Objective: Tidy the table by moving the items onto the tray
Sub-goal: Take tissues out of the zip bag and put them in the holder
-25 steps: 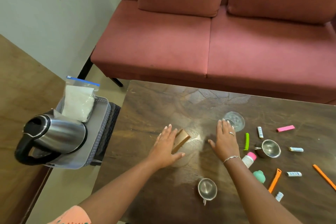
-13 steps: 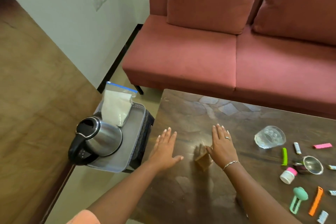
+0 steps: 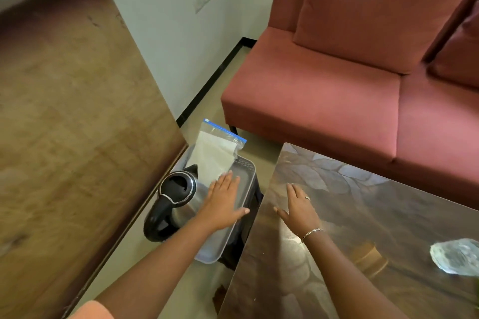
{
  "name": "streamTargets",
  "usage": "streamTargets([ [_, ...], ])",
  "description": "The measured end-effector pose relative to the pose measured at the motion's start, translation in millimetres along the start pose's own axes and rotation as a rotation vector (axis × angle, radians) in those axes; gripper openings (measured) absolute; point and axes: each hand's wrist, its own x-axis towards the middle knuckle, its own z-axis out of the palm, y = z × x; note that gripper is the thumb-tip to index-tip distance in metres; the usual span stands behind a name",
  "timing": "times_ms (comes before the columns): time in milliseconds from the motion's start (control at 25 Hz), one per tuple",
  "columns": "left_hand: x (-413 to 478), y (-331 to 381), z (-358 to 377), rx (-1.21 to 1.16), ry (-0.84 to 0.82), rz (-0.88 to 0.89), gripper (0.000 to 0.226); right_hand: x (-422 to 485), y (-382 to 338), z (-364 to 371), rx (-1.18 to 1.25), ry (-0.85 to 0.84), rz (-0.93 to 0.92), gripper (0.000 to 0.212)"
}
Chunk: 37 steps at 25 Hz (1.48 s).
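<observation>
Head view: left hand (image 3: 223, 204) is flat, fingers straight and close together, thumb out, holding nothing. It's over the bare right strip of the tray (image 3: 207, 256); can't tell if the palm touches the tray bed. The tray sits lower than the counter (image 3: 388, 215), just off its left edge. The kettle (image 3: 178, 194) takes the tray's left side, just beside the left hand, and the zip bag (image 3: 215, 153) leans at the far end with the fingertips near its lower edge. Right hand (image 3: 298, 207) lies flat on the counter near that left edge, fingers straight, empty too. Next candidate looks like the wooden block (image 3: 368, 258): on the counter, right of the right forearm and closer to the body than the hand itself. It's blurred, so its long axis is unreadable. The glass (image 3: 456, 256) is further right at the frame edge, well apart from both hands. My read: the right hand is clearly nearer the block, but the block lies behind and to the right of it, so the reach is back toward the body, not forward. The left hand would have to cross the gap and the right arm. The carry to the tray then runs left over the counter edge and down, and the only free landing spot I see is the strip under the left hand.
</observation>
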Motion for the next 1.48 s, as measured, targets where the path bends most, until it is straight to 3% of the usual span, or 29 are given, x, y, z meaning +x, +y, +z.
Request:
streamTargets([
  [240, 40.9, -54.6, -43.7, 0.22, 0.049, 0.02, 0.078, 75.1, -52.5, 13.5, 0.159, -0.112, -0.032, 0.055],
  [360, 65.2, -68.9, -60.0, 0.151, 0.023, 0.012, 0.075, 120.2, -65.6, 18.6, 0.445, -0.114, 0.149, 0.049],
  [520, 90.3, -89.2, -73.5, 0.115, 0.028, 0.027, 0.072, 170.1, -72.0, 26.5, 0.785, -0.021, 0.378, 0.026],
  [640, 104.6, -99.1, -74.8, 0.052, 0.062, -0.001, 0.071, 201.2, -72.6, 35.1, 0.962, -0.002, 0.501, 0.032],
  [840, 112.0, -103.6, -62.6, -0.08, 0.073, -0.034, 0.069, 232.7, -89.7, 58.3, 1.126, 0.004, 0.498, 0.059],
  [920, 107.6, -107.0, -59.1, -0.148, 0.083, -0.056, 0.069, 237.5, -99.7, 67.3, 1.234, 0.016, 0.498, 0.056],
  [1000, 100.7, -110.7, -58.5, -0.196, 0.117, -0.074, 0.068, 238.4, -107.3, 69.7, 1.294, 0.078, 0.516, 0.038],
  [1080, 94.1, -114.7, -59.4, -0.245, 0.172, -0.102, 0.066, 234.3, -113.2, 66.2, 1.234, 0.134, 0.477, 0.007],
  [1280, 74.2, -112.9, -63.7, -0.434, 0.304, -0.145, 0.056, 191.0, -136.7, 33.6, 1.17, 0.192, 0.186, 0.025],
  [1480, 46.7, -84.8, -74.9, -0.586, 0.477, -0.222, 0.06, 117.1, -137.9, -15.2, 0.985, 0.274, -0.098, 0.017],
])
